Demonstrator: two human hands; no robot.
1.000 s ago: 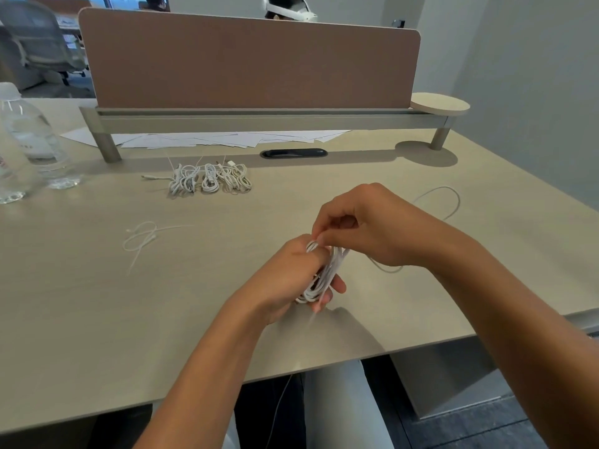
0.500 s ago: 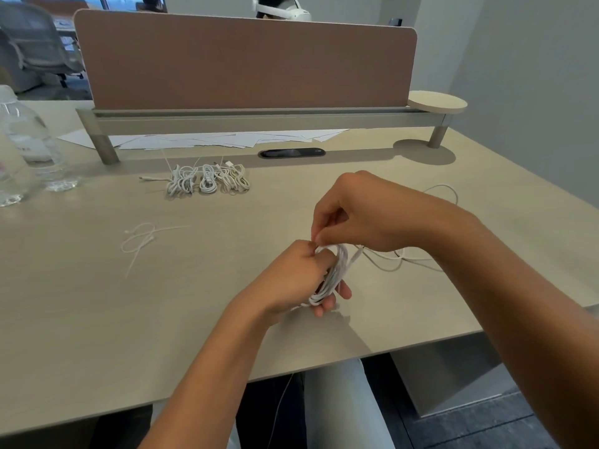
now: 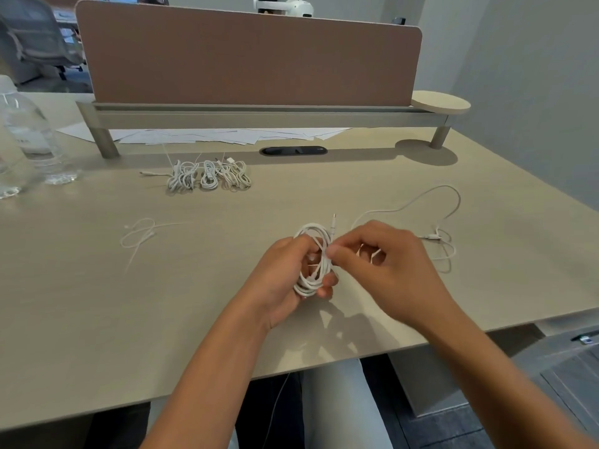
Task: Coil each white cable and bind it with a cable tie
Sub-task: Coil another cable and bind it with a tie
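My left hand [image 3: 281, 280] grips a coil of white cable [image 3: 313, 254] just above the desk, with its plug end sticking up from the top of the coil. My right hand [image 3: 382, 264] pinches a strand of that cable beside the coil. The loose tail of cable [image 3: 434, 202] loops away over the desk to the right. Several bound white coils [image 3: 209, 176] lie in a row near the partition. Loose white cable ties [image 3: 139, 234] lie on the desk to the left.
A brown partition [image 3: 249, 56] on a rail closes the far side of the desk, with papers [image 3: 207, 135] under it and a black cable port [image 3: 293, 151]. Clear water bottles [image 3: 29, 137] stand at the far left. The desk's front edge [image 3: 356, 354] runs below my hands.
My right hand has come down off the top of the coil to its right side. The coil is now upright in view with the plug end showing, and more cable tail lies on the desk.
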